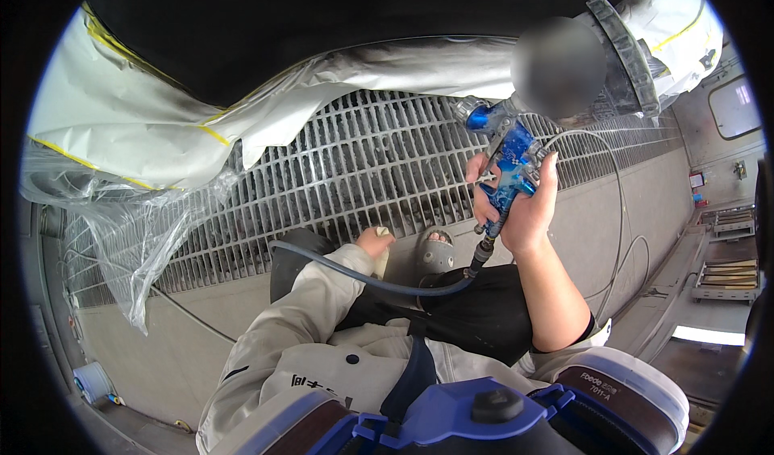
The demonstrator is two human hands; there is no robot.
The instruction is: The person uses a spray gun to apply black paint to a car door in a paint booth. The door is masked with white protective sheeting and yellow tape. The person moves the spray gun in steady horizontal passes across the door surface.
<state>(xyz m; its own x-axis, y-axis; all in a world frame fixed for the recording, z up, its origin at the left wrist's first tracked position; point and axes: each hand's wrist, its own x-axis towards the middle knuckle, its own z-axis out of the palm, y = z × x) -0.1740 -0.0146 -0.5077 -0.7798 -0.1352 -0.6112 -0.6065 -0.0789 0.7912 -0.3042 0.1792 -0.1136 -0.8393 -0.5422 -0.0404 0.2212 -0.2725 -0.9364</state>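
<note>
My right hand is wrapped round the grip of a blue and silver spray gun. A round cup, largely blurred, sits on top of the gun. From the base of its grip a grey-blue air hose curves left across my lap. My left hand is closed over my knees, pinching a small pale yellowish cloth. Ahead lies a glossy black panel, its lower edge bordered by white masking paper with yellow tape. The gun points left, apart from the panel.
Clear plastic sheeting hangs at the left over a metal floor grating. A white and blue roll lies at the lower left. A thin hose loops at the right. Beyond it stand metal racks. A respirator mask is close below.
</note>
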